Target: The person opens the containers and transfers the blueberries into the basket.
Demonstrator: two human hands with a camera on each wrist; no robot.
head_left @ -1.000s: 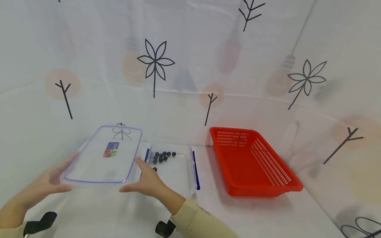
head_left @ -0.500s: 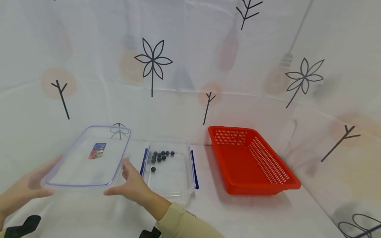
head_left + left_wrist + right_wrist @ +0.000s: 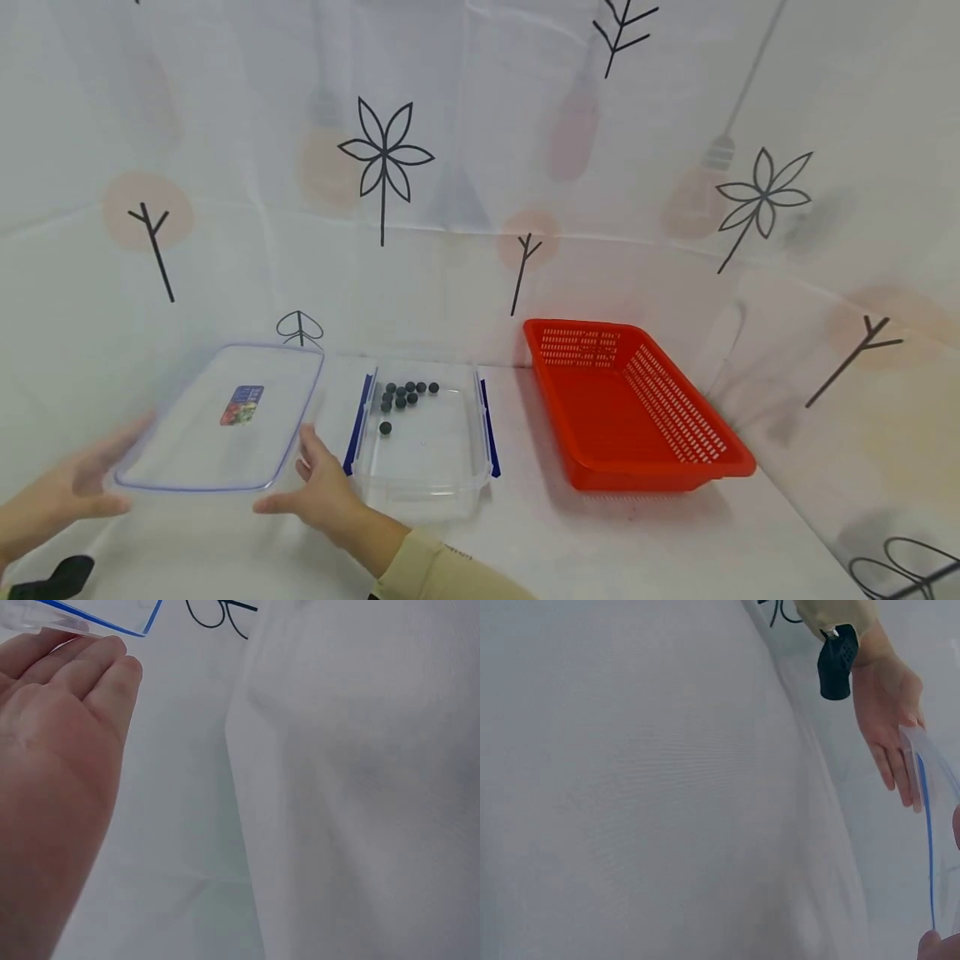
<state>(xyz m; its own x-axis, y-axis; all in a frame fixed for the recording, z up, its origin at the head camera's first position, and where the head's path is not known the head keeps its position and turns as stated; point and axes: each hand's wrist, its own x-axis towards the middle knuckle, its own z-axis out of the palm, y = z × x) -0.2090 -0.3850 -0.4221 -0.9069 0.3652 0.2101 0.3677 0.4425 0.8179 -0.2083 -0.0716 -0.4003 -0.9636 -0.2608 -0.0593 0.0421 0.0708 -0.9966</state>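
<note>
- Your left hand (image 3: 63, 492), fingers straight, flat against the clear lid's (image 3: 225, 417) 9 o'clock edge.
- Your right hand (image 3: 318, 496), fingers straight too, presses its 3 o'clock edge.
- Clear container (image 3: 420, 467) with dark balls (image 3: 405, 393) at the lid's 3 o'clock.
- Red basket (image 3: 637, 408) farthest right.

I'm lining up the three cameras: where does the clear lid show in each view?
Head: clear lid, lower left, between both hands, left of the clear container.
Left wrist: only a blue-edged corner, top left, at the left hand's fingertips.
Right wrist: its blue-rimmed edge, far right.
Shared landmark: the left hand.
</note>
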